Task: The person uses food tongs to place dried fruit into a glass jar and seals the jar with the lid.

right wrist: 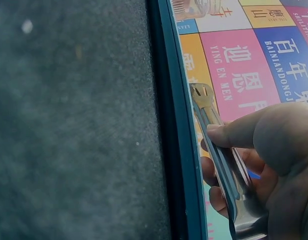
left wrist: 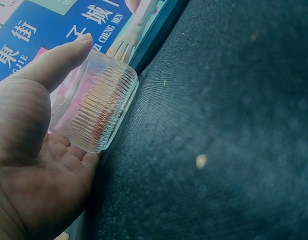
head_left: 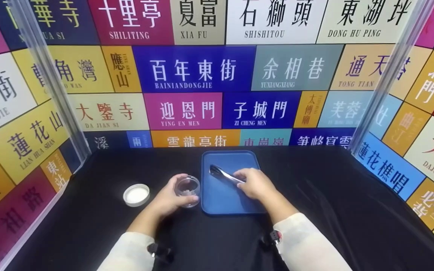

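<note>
Looking down from the head camera, the left hand (head_left: 171,199) wraps around a small clear ribbed glass jar (head_left: 187,191) standing on the black cloth-covered table (head_left: 333,210), just beside the left edge of a blue rectangular plastic tray (head_left: 222,195); the grip seems meant to steady the open jar. A white round lid (head_left: 136,194) lies apart to the left, top down. The right hand (head_left: 255,183) pinches shiny metal tongs (head_left: 224,175) over the tray, tips pointing away from the person.

From the left wrist, thumb and curled fingers (left wrist: 69,55) clasp the jar (left wrist: 96,112), its base resting on the cloth.

From the right wrist, thumb and fingers (right wrist: 244,131) close round the tongs (right wrist: 221,165), which lie low along the tray's rim (right wrist: 176,125), held near the hinged end, probably for reach
</note>
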Motion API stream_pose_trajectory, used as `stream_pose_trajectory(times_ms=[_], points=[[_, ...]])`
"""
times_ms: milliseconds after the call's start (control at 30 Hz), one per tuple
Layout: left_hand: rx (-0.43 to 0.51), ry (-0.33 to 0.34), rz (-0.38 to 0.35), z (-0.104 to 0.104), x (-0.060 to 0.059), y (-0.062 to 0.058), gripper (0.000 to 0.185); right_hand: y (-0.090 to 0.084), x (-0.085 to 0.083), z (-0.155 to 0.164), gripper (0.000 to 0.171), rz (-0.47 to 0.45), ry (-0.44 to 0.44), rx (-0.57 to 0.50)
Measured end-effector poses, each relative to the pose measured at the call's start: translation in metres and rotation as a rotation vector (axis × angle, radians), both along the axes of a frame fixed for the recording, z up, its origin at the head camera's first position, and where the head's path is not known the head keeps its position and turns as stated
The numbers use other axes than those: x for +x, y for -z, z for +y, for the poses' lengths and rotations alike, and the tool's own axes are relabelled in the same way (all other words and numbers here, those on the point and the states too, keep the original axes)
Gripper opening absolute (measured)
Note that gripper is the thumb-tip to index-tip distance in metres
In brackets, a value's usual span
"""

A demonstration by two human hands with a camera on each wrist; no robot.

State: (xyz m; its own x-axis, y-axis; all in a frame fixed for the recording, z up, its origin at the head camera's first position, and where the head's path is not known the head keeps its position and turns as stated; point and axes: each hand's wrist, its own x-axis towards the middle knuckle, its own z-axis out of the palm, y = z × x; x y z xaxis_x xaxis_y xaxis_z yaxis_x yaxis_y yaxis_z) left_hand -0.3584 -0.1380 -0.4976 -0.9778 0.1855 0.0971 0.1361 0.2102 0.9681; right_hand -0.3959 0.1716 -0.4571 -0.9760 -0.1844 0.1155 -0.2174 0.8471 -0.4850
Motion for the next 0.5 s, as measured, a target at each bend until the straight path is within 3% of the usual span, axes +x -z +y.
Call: stream_pose_trajectory(times_ms=[500], points=[[-0.02, -0.018, -0.001, 0.001, -0.001, 0.001, 0.091, -0.019, 0.003, 0.002, 0.035, -0.007, 0.021, -0.059]])
